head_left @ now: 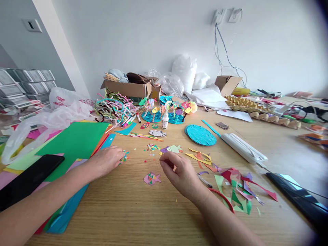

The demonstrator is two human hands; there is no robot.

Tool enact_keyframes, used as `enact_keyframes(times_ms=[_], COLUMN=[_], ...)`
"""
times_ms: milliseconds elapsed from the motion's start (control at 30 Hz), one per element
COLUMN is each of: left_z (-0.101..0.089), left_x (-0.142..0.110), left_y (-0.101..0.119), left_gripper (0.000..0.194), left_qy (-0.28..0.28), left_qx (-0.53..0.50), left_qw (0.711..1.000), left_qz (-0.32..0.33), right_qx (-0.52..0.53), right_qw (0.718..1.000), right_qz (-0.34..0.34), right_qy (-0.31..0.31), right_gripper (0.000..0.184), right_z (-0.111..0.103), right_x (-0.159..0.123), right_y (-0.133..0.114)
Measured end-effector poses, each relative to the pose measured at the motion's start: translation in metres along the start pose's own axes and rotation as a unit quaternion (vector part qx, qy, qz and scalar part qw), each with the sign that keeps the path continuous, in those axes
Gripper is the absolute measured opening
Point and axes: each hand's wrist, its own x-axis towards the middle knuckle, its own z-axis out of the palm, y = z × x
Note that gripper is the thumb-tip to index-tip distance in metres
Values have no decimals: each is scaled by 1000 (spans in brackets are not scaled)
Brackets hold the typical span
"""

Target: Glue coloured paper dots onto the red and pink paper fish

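Note:
My left hand (109, 159) rests at a small pile of colored paper bits (124, 157), its fingers drawn together; whatever they pinch is hidden. Above the table my right hand (183, 174) is curled with thumb and forefinger together, and I cannot make out anything between them. Between the hands lies a pink paper fish (152, 178) with colored triangles on its body. Just beyond my right hand are a pale green paper fish (174, 149) and a purple paper fish (164, 150), partly covered. A second heap of paper dots (153, 147) lies nearby.
A glue bottle (165, 120) stands before blue bases with paper fish. Blue discs (201, 134), paper scraps (238, 186), a white power strip (243, 147) and a phone (294, 191) lie right. Colored sheets (74, 136) and a black phone (30, 176) are left.

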Motion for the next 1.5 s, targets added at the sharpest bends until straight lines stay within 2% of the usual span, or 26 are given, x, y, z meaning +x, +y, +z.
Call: enact_keyframes(times_ms=[167,300,433,500,567,667,733,900,1000,1100,1233,1267,1367,1500], left_z=[0,-2,-15,-24,-31,-36,-37,-39,-38,-32,-25,-24,-18,-7], left_x=[-1,-1,-1,-2,-2,-1,2,12,18,19,13,10,4,0], left_y=[4,-1,-10,-11,-5,15,32,65,67,55,23,15,-3,-10], left_gripper=[18,20,23,24,23,27,26,24,25,25,25,25,21,20], left_qy=[9,17,36,47,50,23,15,-10,-19,-14,79,89,83,66], left_qx=[-1,-19,-42,-88,-218,-397,-442,-483,-470,-408,-198,-156,-118,-100], left_qw=[1000,1000,998,994,970,909,888,869,878,910,975,981,986,988], left_qz=[2,3,-16,-40,-92,-125,-127,-107,-91,-78,-67,-70,-85,-95], right_qx=[9,8,2,0,11,65,112,176,176,147,91,83,71,51], right_qw=[1000,1000,1000,1000,999,995,987,965,964,973,986,988,989,992], right_qz=[3,6,9,18,30,62,97,173,171,150,112,105,97,87], right_qy=[-6,-8,-7,-13,-21,-38,-57,-93,-101,-98,-85,-83,-82,-81], right_gripper=[13,14,14,15,15,16,15,11,11,13,16,16,16,16], right_z=[0,0,1,1,3,6,9,13,14,12,9,9,8,10], right_x=[0,0,1,1,2,2,3,3,2,1,2,2,2,1], right_y=[0,1,1,2,1,-1,-3,-7,-6,-4,-3,-3,-1,2])
